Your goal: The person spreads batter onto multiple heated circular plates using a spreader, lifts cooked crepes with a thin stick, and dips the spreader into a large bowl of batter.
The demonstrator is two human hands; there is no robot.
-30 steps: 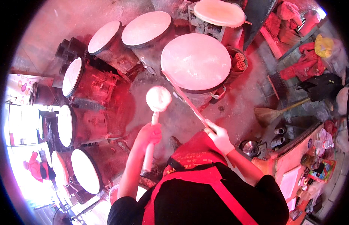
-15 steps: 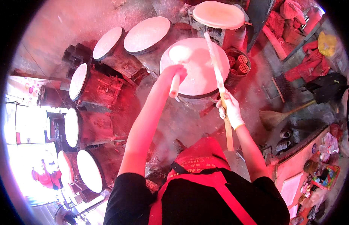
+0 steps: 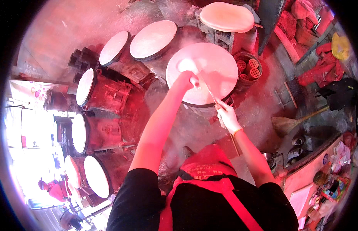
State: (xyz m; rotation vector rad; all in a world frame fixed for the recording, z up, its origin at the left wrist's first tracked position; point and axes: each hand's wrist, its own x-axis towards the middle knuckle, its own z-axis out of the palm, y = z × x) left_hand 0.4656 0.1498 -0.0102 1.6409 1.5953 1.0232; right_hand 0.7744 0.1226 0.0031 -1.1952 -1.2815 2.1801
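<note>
Round griddle (image 3: 215,82): at 12 o'clock from the person, on top of a drum stove.
Left hand (image 3: 186,79): fingers curled tight around a white pad tool (image 3: 185,64) pressing on the griddle.
Right hand (image 3: 226,116): fingers wrapped around a long thin stick (image 3: 206,86) lying across the griddle.
Bucket of holed coal blocks (image 3: 249,68): at 3 o'clock, just beside the griddle.
Broom (image 3: 292,122): at 4 o'clock, on the floor.
Colourful packs (image 3: 333,181): at 5 o'clock, on a shelf.
</note>
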